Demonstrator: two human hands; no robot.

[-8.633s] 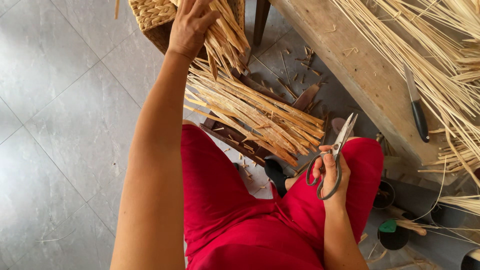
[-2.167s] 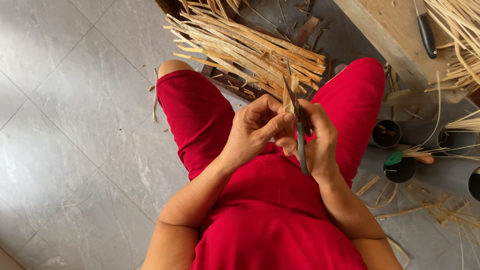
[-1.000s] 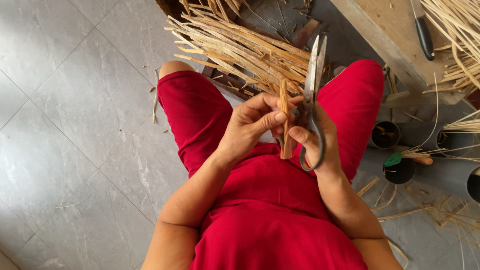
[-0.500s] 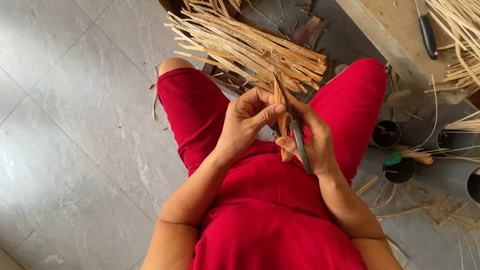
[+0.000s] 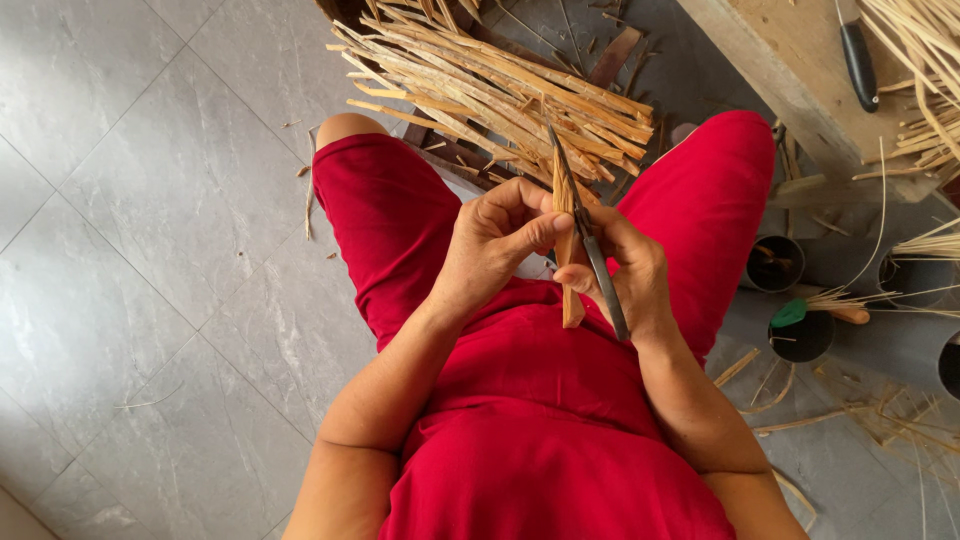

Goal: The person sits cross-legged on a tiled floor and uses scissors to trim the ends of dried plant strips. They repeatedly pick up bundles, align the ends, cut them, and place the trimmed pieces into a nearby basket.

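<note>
Pale bamboo: a short split strip (image 5: 570, 250) stands nearly upright between my two hands, above my lap, over red shorts (image 5: 400, 230). My left hand (image 5: 490, 245) has its grip clamped on the strip, thumb and forefinger pinching its upper part. My right hand (image 5: 625, 275) is closed around a pair of dark scissors (image 5: 590, 250), whose blades lie together and run alongside the strip, tips pointing away from me.

Open room: the grey tiled floor (image 5: 130, 200) spreads wide to my left, bearing only a few thin slivers. To my right the room is tight.

Surroundings: just beyond my knees lies a thick heap of long bamboo strips (image 5: 500, 90), slanting across the floor and close to the scissor tips. At the upper right corner runs the edge of a wooden table (image 5: 790, 70); on it lie a black-handled knife (image 5: 858, 55) and a sheaf of fine pale splints (image 5: 925, 60). Loose offcuts (image 5: 800, 420) litter the floor near my right elbow.

Containers: beside my right thigh stand two dark round pots on the floor. The nearer one (image 5: 775, 265) holds something I cannot make out; the other (image 5: 800, 335) carries a green-tipped, wooden-handled tool (image 5: 815, 313) resting across its rim. A further dark rim (image 5: 950, 365) shows at the right edge.
</note>
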